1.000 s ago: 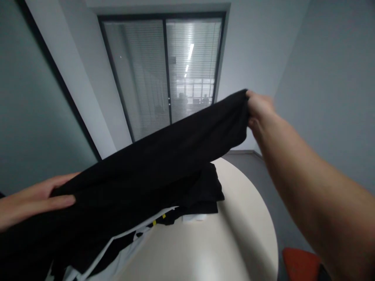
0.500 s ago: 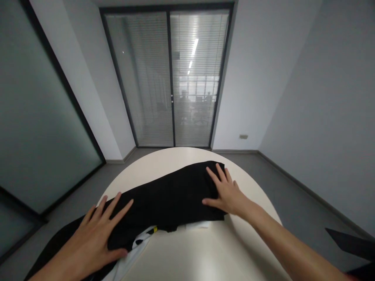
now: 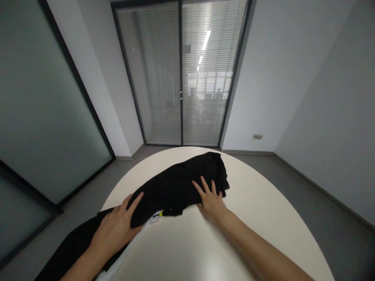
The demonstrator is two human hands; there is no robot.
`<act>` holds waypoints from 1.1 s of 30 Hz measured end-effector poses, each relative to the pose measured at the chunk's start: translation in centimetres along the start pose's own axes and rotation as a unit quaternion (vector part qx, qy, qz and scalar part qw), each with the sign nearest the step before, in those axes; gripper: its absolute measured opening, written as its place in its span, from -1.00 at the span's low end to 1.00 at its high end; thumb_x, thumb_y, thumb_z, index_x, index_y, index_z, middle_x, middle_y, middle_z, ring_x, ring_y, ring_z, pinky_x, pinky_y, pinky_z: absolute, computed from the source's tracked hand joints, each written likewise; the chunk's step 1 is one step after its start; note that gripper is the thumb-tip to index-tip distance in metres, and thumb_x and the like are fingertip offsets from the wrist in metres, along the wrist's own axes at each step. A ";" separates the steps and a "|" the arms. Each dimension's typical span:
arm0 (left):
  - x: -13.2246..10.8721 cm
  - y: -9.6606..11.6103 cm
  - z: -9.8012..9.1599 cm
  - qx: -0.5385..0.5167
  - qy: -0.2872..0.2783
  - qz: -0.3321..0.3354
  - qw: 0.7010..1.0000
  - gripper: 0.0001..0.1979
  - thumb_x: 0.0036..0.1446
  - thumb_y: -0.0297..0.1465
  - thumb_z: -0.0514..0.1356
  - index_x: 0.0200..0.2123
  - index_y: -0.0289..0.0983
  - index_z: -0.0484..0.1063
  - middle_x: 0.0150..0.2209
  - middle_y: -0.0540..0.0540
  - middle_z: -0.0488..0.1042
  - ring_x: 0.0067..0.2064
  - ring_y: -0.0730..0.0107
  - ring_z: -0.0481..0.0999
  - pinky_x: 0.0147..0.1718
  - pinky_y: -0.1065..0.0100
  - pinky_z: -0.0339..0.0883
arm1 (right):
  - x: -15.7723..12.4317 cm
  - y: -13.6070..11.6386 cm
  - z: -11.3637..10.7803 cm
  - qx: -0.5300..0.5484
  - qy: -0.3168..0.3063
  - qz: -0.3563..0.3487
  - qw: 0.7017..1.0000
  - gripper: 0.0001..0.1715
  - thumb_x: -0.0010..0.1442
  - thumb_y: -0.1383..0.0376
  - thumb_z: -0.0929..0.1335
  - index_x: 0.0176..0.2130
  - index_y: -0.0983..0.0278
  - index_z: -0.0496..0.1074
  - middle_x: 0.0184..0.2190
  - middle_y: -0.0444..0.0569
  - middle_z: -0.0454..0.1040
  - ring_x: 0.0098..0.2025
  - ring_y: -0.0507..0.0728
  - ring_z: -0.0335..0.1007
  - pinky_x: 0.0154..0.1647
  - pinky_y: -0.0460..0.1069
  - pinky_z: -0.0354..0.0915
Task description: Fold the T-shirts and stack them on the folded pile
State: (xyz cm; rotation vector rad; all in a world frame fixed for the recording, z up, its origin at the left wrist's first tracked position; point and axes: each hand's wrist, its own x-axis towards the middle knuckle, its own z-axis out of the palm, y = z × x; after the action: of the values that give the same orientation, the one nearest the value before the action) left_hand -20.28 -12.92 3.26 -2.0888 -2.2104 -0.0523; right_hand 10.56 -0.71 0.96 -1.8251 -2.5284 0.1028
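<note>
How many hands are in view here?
2: the left hand on the black garment left of the yellow mark, the right hand on the garment right of it.

1 bare L hand [image 3: 115, 224] & 1 bare R hand [image 3: 211, 201] are seen, 2 total. 1 loosely folded black cloth pile [image 3: 172, 179] is counted; no. of garments within can't be told, layers overlapping. 1 small yellow patch [image 3: 161, 214] & min. 1 white cloth edge [image 3: 129, 253] are shown. 1 round off-white table [image 3: 254, 218] is counted. 2 tall dark-framed slatted glass panels [image 3: 158, 78], 3 bright light strips [image 3: 206, 40] seen thru glass, 2 small pale round dots [image 3: 181, 92], 1 small rectangular wall plate [image 3: 258, 137] & approx. 2 greenish-grey frosted panes [image 3: 52, 101] are also noted.
</note>
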 end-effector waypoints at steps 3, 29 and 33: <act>3.8 -0.8 0.5 0.016 -0.010 -0.033 0.999 -0.20 0.23 -0.08 0.11 0.45 -0.11 -0.07 0.32 -0.32 0.19 0.05 -0.12 0.51 -0.05 0.02 0.41 | 5.2 -0.3 0.3 0.023 0.006 -0.018 1.000 -0.01 0.27 0.19 0.34 0.44 -0.15 -0.27 0.50 -0.14 -0.46 0.45 0.61 -0.39 0.22 0.52 0.07; 21.9 -4.1 3.6 0.010 -0.038 -0.239 0.970 -0.18 0.20 0.04 0.07 0.41 -0.24 0.02 0.10 -0.47 0.35 0.06 -0.30 0.47 -0.10 -0.05 0.37 | 21.6 -5.6 3.7 0.150 0.153 -0.047 0.976 -0.24 0.25 0.16 0.26 0.36 0.26 0.09 0.49 0.04 -0.27 0.47 0.46 -0.33 0.37 0.40 -0.15; 21.4 -5.1 3.6 -0.003 -0.046 -0.224 0.973 -0.16 0.18 0.03 0.08 0.42 -0.23 0.02 0.13 -0.47 0.35 0.06 -0.31 0.48 -0.07 -0.05 0.36 | 18.6 -3.2 2.9 0.142 0.129 -0.070 0.979 -0.21 0.26 0.09 0.29 0.39 0.19 0.08 0.48 0.04 -0.16 0.46 0.45 -0.26 0.38 0.37 -0.14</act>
State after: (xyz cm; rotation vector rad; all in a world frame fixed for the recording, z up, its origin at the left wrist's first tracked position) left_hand -26.70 8.36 1.98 -1.5800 -2.6934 0.0036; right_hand 1.48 15.84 -2.12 -1.4484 -2.3146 0.1999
